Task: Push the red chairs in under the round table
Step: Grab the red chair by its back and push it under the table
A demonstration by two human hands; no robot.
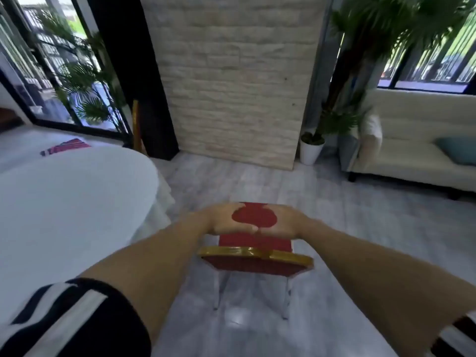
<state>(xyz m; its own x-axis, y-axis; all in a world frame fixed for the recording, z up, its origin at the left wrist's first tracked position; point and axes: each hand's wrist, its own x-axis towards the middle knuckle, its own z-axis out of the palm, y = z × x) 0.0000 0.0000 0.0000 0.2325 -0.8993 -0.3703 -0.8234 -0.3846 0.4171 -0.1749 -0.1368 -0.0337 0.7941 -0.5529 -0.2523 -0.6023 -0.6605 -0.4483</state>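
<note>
A red chair point(253, 244) with a gold-trimmed backrest top stands on the grey floor in front of me, seen from behind and above. It is to the right of the round table point(64, 202), which is covered with a white cloth, and a strip of floor lies between them. My left hand point(221, 220) and my right hand point(282, 222) both rest on the red seat beyond the backrest. Their fingers wrap its left and right sides, and the thumbs nearly touch. A red striped piece point(67, 146) shows past the table's far edge; it is blurred.
A stone-clad pillar point(231, 86) rises straight ahead. A white sofa point(412, 150) with a blue cushion stands at the right, with a potted palm point(311, 148) beside it. A gold frame point(136, 124) leans at a black post, with glass doors and plants behind.
</note>
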